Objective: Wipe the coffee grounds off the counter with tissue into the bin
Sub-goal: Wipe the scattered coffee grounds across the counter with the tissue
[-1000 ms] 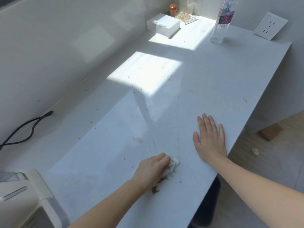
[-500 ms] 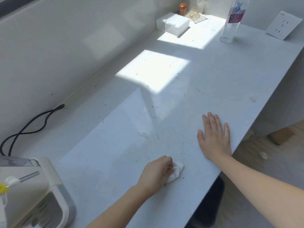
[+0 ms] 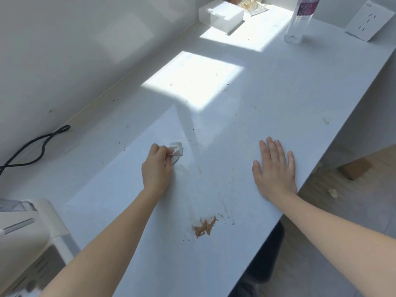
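A crumpled tissue [image 3: 176, 151] is gripped in the closed left hand [image 3: 157, 168] and pressed onto the bench [image 3: 278, 99]. The right hand [image 3: 275, 170] is laid flat, fingers spread, near the bench edge. A brown smear of coffee grounds [image 3: 204, 227] is seen nearer the front edge, above the dark bin [image 3: 265, 262].

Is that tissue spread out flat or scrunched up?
Scrunched up. The tissue is a crumpled wad pinched in the left hand, with creased folds sticking out past the fingers, pressed against the counter.

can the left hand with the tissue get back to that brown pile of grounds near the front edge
Probably yes: the left hand holds the tissue farther back, and only bare counter lies between it and the grounds.
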Demonstrator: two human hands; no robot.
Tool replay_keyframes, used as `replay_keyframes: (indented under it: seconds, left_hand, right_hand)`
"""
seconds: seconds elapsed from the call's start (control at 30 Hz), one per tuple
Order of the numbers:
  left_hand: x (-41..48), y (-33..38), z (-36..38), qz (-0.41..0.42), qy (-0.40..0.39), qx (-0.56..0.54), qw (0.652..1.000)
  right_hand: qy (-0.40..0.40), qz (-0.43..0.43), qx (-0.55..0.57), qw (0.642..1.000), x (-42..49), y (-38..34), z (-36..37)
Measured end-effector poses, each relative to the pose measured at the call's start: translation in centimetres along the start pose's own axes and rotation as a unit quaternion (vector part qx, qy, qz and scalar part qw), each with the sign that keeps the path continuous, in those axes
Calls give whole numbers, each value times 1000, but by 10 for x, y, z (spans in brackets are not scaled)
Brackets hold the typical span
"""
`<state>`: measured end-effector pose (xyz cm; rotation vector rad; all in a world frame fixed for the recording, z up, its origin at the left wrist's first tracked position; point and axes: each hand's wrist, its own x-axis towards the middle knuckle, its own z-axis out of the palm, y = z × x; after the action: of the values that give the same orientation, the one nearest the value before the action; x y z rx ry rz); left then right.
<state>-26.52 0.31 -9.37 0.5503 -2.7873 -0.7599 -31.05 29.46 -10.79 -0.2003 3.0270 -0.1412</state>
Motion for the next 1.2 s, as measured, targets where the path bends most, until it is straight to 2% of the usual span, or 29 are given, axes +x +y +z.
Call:
replay_keyframes:
  seconds: [0.17,0.27,0.53,0.7,0.83,0.97,1.07,1.2]
  left_hand:
    - [-45,23,3,90,-59,-14,994]
    - [-80,38,8,113,-81,-32,990]
    - [-143,65,10,92,-101,-64,989]
    - [-146,65,5,22,-135,-125,983]
    - [-112,29,-20,-20,-35,-131,991]
    - [-67,-23,-40,-89,42,-60,993]
    - [-47,-35,-35,-123,53,-30,991]
    - [-61,-15,-23,-87,14,-7,996]
  right_hand:
    - [-3,2,0,1000,-1,-1,-1]
    - [-5,2,-2,1000,-1,-2,-2]
    - [5,-2,6,1000,-2,-1,-2]
    - [8,-3,8,1000,-2,-1,-1]
    - [7,-4,5,1000,-1,-1,0]
    - [11,-4,5,1000,0,0,2]
    - [13,-6,4,1000,1,1,5]
    - [25,-14,12,1000,2,4,9]
